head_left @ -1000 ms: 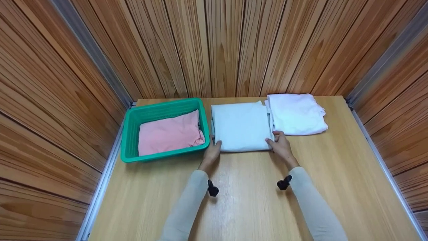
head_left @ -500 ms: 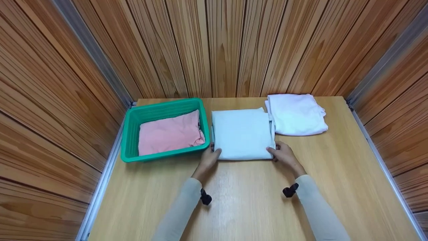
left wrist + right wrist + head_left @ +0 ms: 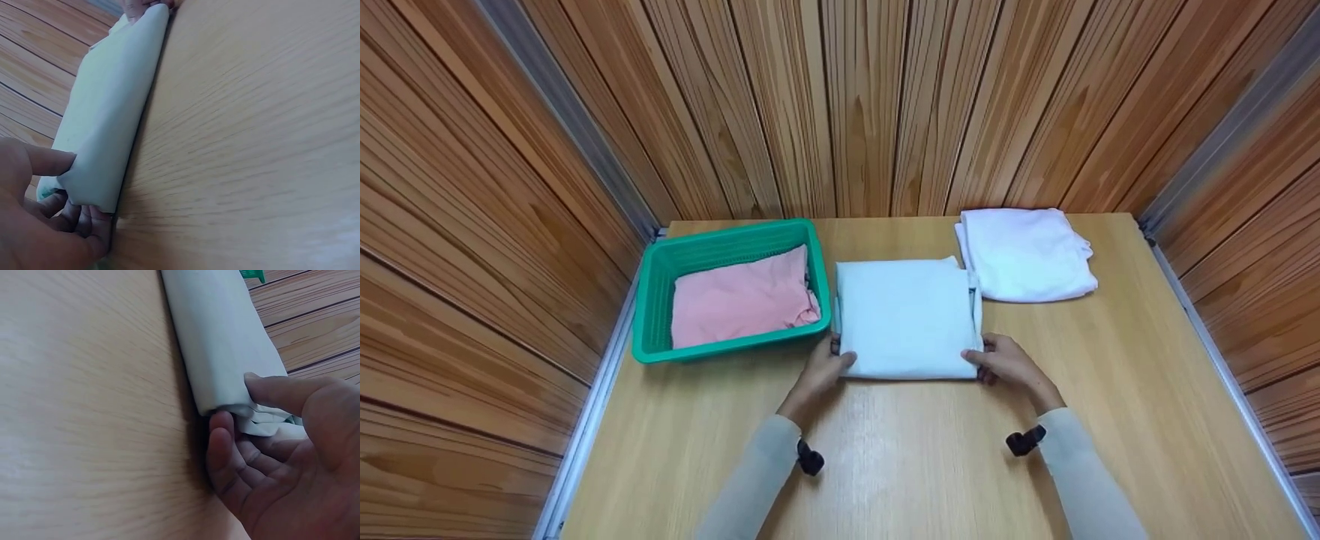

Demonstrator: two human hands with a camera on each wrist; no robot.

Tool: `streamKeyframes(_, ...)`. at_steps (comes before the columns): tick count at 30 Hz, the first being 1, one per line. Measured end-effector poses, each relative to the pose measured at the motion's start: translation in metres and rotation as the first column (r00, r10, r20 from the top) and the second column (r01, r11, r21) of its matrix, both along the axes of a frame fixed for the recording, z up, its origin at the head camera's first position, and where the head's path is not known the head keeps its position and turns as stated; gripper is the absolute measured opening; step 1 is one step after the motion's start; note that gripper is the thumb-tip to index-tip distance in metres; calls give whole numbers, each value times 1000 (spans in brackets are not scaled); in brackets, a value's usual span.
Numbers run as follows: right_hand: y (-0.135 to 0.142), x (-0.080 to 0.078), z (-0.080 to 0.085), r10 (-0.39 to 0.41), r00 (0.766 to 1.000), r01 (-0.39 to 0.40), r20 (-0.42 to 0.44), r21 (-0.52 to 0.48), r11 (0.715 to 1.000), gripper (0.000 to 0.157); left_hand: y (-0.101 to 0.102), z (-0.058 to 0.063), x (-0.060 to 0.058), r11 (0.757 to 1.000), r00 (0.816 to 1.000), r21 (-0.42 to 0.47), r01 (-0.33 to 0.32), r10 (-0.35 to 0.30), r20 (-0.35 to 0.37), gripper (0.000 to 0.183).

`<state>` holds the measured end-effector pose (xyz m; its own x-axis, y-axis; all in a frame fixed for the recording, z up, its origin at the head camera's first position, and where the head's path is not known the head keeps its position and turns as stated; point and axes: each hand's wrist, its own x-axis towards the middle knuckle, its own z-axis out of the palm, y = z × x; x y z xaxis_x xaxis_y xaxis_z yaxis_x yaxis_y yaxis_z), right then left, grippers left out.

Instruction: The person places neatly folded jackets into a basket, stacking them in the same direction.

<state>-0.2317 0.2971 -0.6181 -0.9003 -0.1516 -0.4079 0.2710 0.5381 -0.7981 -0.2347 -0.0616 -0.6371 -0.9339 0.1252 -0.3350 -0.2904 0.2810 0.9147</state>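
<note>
We look into a booth-like workspace rather than a furnished room: plank walls (image 3: pixel 862 105) enclose three sides of a wooden table (image 3: pixel 915 465), with metal strips (image 3: pixel 576 120) along the corners.

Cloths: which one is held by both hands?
The middle cloth: left hand and right hand pinch its near corners. Neither touches the pink cloth or the right cloth.

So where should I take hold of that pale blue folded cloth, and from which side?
The pale blue cloth is likely best pinched by its side edges close to the near corners, from the front, thumbs above, fingers below. It lies broad and flat, layers showing along the right edge, so pinching them should keep the fold. The left hand and right hand hold it there.
</note>
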Motion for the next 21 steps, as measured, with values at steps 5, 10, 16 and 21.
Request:
streamKeyframes(5,5,9,4,43,998,-42,45,-17,999,59,-6,2,12,999,999,-23,38,-37,21,47)
streamKeyframes(10,8,17,3,70,996,-67,57,-50,996,48,-9,2,23,998,997,4,69,-69,26,40)
streamKeyframes(16,8,22,5,77,996,-74,43,-61,995,41,-11,4,28,997,997,12,78,-79,27,41)
streamKeyframes(21,8,22,7,96,994,-93,50,-52,994,44,-10,6,29,998,996,4,68,-68,51,50)
